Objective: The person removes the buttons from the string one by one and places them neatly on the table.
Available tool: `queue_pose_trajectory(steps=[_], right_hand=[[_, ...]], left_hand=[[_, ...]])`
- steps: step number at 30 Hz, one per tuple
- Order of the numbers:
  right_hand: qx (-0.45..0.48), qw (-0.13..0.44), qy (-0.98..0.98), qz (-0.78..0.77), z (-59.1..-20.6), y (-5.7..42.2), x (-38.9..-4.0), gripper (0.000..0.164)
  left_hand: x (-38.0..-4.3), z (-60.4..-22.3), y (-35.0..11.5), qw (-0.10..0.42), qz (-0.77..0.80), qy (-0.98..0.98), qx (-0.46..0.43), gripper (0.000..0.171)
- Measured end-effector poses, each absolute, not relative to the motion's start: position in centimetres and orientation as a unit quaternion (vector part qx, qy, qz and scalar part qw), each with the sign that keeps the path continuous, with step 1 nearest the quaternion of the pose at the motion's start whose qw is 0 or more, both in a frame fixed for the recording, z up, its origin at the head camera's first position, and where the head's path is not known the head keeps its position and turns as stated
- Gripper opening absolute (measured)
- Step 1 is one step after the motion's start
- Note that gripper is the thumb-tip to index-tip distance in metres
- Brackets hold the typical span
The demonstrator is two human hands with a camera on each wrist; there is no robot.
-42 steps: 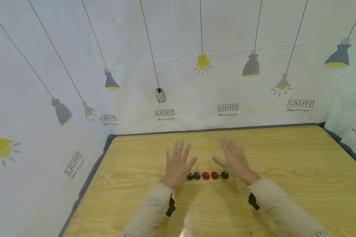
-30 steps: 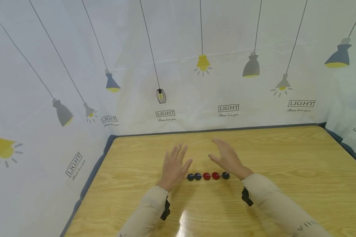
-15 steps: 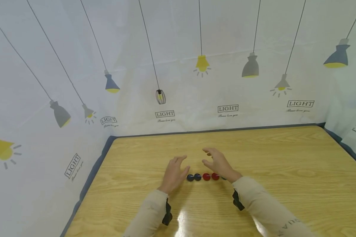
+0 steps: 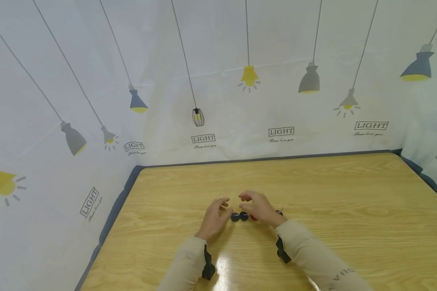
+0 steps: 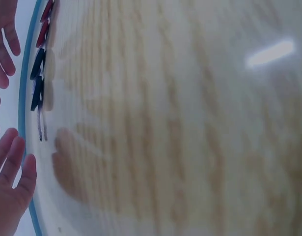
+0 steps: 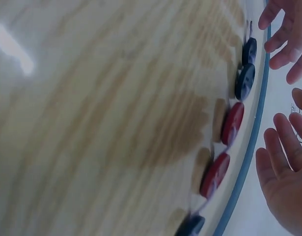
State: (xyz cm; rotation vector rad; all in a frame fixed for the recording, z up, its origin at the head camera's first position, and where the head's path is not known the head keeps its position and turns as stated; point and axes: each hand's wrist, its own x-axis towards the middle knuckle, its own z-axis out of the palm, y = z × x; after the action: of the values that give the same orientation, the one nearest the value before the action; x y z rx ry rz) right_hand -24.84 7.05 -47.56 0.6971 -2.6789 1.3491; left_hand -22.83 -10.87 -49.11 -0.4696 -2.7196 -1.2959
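Several button-like discs lie in a row on the table, threaded on a thin pale string (image 5: 40, 125). Two dark blue discs (image 4: 239, 216) show between the hands. A red disc (image 4: 253, 217) is partly covered by the right hand; the right wrist view shows two red discs (image 6: 233, 123) and another dark disc (image 6: 191, 226) beyond them. My left hand (image 4: 213, 218) hovers by the left end of the row, fingers loosely bent, holding nothing. Above the row's right part is my right hand (image 4: 259, 208), fingers loosely bent and nothing gripped. The fingertips of the two hands are apart.
The wood-grain table (image 4: 167, 198) meets a pale backdrop (image 4: 233, 117) printed with lamps along its back and left sides. Each beige sleeve (image 4: 183, 258) has a black wrist camera (image 4: 208, 266) under it.
Both hands have lowered toward the row and their fingers have gone from spread to loosely bent. The right hand has moved left, over the red discs. The row looks unmoved.
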Motion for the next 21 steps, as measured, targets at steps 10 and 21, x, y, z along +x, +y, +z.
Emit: queue_pose_trajectory(steps=[10, 21], right_hand=[[0.211, -0.004, -0.871, 0.443, -48.9, 5.9, -24.8, 0.022], [0.221, -0.033, -0.873, 0.433, -49.4, 5.4, -25.0, 0.018]], left_hand=[[-23.0, -50.5, -11.5, 0.016, -0.455, -0.878, -0.148, 0.034], [-23.2, -50.6, -11.8, -0.011, -0.447, -0.878, -0.171, 0.033]])
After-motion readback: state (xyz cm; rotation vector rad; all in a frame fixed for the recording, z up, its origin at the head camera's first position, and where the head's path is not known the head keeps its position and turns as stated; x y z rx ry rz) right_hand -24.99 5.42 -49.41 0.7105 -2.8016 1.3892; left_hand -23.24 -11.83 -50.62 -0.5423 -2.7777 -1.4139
